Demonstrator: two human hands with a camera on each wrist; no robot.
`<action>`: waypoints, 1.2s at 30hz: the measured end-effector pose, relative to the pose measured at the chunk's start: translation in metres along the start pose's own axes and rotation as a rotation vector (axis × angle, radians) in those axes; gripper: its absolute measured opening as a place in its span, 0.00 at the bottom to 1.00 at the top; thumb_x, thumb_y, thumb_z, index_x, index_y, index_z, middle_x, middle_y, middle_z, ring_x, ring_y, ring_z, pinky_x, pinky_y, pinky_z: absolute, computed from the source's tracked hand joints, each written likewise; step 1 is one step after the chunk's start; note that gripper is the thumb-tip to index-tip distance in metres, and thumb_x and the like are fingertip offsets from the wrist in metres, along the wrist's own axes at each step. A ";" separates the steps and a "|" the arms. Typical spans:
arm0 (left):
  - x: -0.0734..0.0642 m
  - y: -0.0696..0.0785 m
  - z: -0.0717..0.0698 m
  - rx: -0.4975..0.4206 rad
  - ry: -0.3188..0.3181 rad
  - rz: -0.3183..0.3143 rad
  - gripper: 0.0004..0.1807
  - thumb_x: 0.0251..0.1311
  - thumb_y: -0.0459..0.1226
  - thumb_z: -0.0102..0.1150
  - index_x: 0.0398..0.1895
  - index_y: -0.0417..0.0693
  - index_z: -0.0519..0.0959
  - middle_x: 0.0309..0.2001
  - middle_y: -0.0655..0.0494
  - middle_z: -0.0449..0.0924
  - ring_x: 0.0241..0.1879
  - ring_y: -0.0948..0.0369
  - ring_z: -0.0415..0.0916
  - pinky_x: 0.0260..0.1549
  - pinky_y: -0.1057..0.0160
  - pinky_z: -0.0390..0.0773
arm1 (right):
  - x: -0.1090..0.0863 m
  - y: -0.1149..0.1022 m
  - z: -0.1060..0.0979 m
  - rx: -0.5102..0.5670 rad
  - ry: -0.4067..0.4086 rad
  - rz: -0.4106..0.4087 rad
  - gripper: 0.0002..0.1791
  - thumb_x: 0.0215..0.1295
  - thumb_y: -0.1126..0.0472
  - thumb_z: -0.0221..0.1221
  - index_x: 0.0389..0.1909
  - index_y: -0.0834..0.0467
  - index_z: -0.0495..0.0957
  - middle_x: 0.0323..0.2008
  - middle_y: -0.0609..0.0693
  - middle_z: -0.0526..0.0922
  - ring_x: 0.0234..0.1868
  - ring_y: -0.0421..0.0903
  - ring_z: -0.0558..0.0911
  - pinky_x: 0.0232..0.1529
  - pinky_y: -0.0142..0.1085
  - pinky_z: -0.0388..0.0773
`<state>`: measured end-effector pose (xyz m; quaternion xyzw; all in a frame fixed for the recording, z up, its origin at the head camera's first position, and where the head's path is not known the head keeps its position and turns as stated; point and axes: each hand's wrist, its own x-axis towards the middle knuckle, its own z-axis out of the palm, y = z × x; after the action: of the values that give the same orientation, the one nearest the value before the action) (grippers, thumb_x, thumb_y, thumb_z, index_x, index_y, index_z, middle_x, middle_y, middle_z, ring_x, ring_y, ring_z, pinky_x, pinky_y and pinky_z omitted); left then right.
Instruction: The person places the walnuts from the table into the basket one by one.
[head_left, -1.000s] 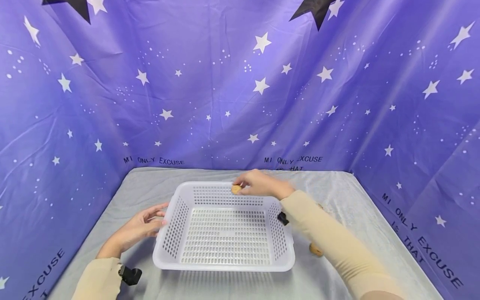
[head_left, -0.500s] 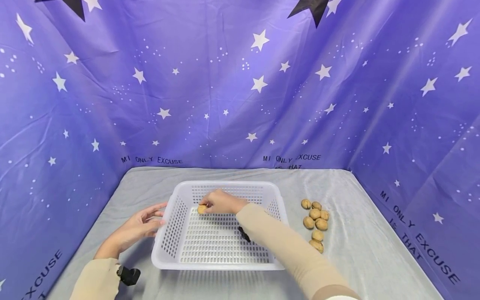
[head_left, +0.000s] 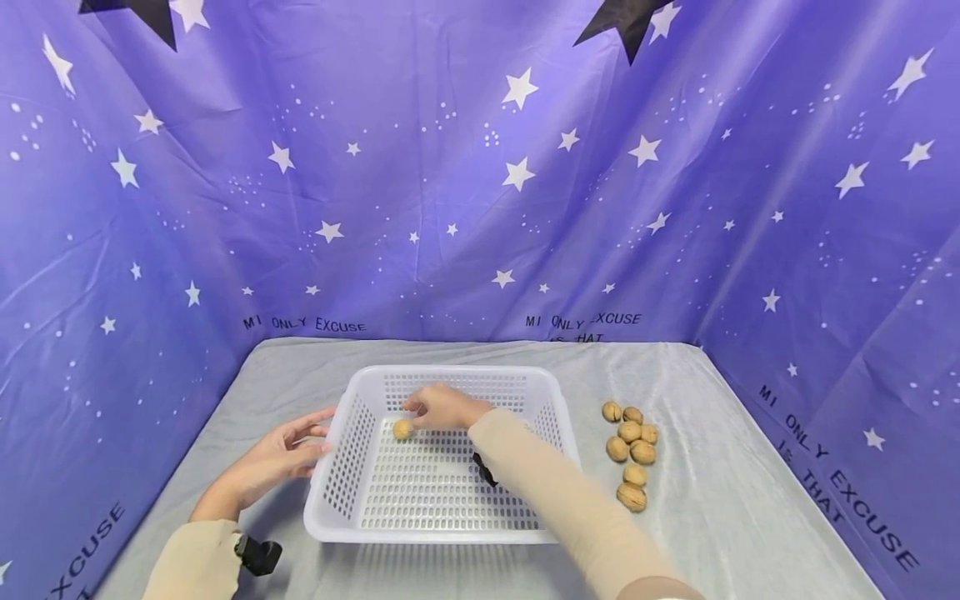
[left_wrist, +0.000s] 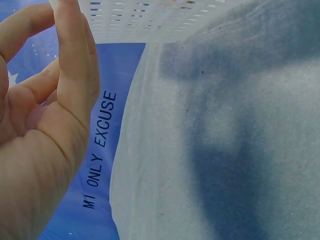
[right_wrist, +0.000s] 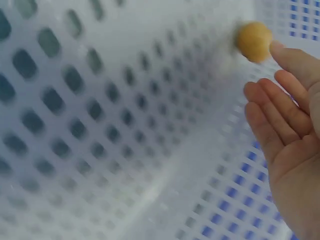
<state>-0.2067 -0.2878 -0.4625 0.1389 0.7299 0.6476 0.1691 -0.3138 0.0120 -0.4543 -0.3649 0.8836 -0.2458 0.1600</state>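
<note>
A white perforated plastic basket [head_left: 450,536] stands on the grey cloth. Inside, on its floor toward the far left, lies one walnut [head_left: 402,429]. My right hand [head_left: 444,407] is just beside that walnut, fingers loosely extended. In the right wrist view the thumb tip overlaps the edge of the walnut [right_wrist: 254,42], while the other fingers stand apart from it. At the basket's left rim, my left hand [head_left: 273,454] touches the outside with relaxed, nearly straight fingers. The left wrist view has these fingers [left_wrist: 72,60] up against the perforated wall.
Several walnuts [head_left: 631,432] lie in a loose group on the grey cloth [head_left: 720,500] right of the basket. A purple curtain [head_left: 420,167] with stars surrounds the table at the back and sides. Each sleeve has a black wrist camera [head_left: 258,555].
My right hand carried a walnut over the basket's far rim, lowered it to the floor on the left and let go. My left hand has stayed at the left rim.
</note>
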 end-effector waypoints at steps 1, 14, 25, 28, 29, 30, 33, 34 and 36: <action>0.000 -0.001 0.000 0.000 0.001 -0.001 0.37 0.71 0.31 0.56 0.78 0.37 0.51 0.62 0.33 0.65 0.52 0.52 0.79 0.47 0.48 0.83 | -0.002 -0.002 -0.004 -0.011 -0.003 -0.002 0.23 0.66 0.57 0.66 0.61 0.58 0.79 0.58 0.47 0.81 0.52 0.40 0.82 0.59 0.34 0.74; 0.001 -0.007 0.002 -0.033 0.000 -0.001 0.37 0.71 0.30 0.55 0.78 0.37 0.51 0.60 0.35 0.67 0.51 0.53 0.80 0.47 0.48 0.83 | -0.065 -0.003 -0.084 -0.100 0.009 -0.069 0.21 0.68 0.58 0.64 0.60 0.58 0.79 0.58 0.49 0.81 0.57 0.49 0.80 0.58 0.39 0.77; 0.001 -0.003 0.001 -0.029 -0.003 0.000 0.37 0.71 0.30 0.55 0.78 0.38 0.51 0.61 0.33 0.66 0.51 0.52 0.80 0.47 0.48 0.83 | -0.145 0.060 -0.120 -0.185 0.238 -0.030 0.21 0.69 0.57 0.63 0.60 0.61 0.79 0.56 0.54 0.82 0.56 0.53 0.81 0.59 0.50 0.76; 0.001 -0.004 0.001 -0.028 -0.003 -0.004 0.37 0.71 0.31 0.55 0.79 0.38 0.51 0.62 0.33 0.65 0.51 0.53 0.79 0.47 0.48 0.83 | -0.166 0.084 -0.122 -0.173 0.317 0.010 0.20 0.69 0.58 0.63 0.59 0.61 0.79 0.55 0.55 0.83 0.55 0.54 0.81 0.58 0.53 0.76; 0.001 -0.004 0.001 -0.027 -0.002 -0.004 0.37 0.71 0.31 0.55 0.79 0.39 0.51 0.61 0.33 0.65 0.51 0.53 0.79 0.47 0.48 0.83 | -0.172 0.092 -0.123 -0.163 0.335 0.029 0.20 0.69 0.58 0.62 0.59 0.61 0.79 0.55 0.54 0.82 0.56 0.54 0.80 0.58 0.53 0.76; 0.001 -0.003 0.001 -0.024 -0.001 -0.003 0.37 0.71 0.31 0.56 0.79 0.39 0.51 0.61 0.34 0.65 0.51 0.53 0.79 0.47 0.48 0.83 | -0.179 0.099 -0.122 -0.152 0.348 0.049 0.20 0.70 0.59 0.62 0.59 0.61 0.79 0.55 0.54 0.82 0.56 0.54 0.80 0.58 0.54 0.76; 0.001 -0.003 0.002 -0.022 0.005 -0.002 0.37 0.71 0.31 0.56 0.78 0.38 0.52 0.60 0.35 0.66 0.51 0.52 0.79 0.47 0.48 0.83 | -0.195 0.123 -0.121 -0.126 0.361 0.093 0.19 0.71 0.60 0.61 0.59 0.62 0.79 0.55 0.56 0.82 0.56 0.57 0.79 0.57 0.57 0.75; 0.001 -0.003 0.002 -0.022 0.007 -0.003 0.37 0.71 0.31 0.56 0.78 0.38 0.52 0.60 0.35 0.66 0.51 0.52 0.79 0.47 0.48 0.83 | -0.200 0.130 -0.120 -0.119 0.355 0.110 0.19 0.71 0.60 0.61 0.59 0.63 0.79 0.55 0.57 0.82 0.56 0.58 0.79 0.57 0.58 0.75; 0.000 -0.003 0.002 -0.023 0.008 -0.006 0.37 0.71 0.30 0.56 0.78 0.38 0.52 0.60 0.35 0.66 0.51 0.52 0.79 0.47 0.48 0.83 | -0.209 0.145 -0.116 -0.107 0.334 0.151 0.20 0.70 0.60 0.61 0.59 0.64 0.79 0.54 0.59 0.82 0.57 0.61 0.78 0.57 0.58 0.74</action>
<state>-0.2061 -0.2867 -0.4654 0.1320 0.7233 0.6561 0.1698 -0.3069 0.2887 -0.4166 -0.2595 0.9346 -0.2431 0.0094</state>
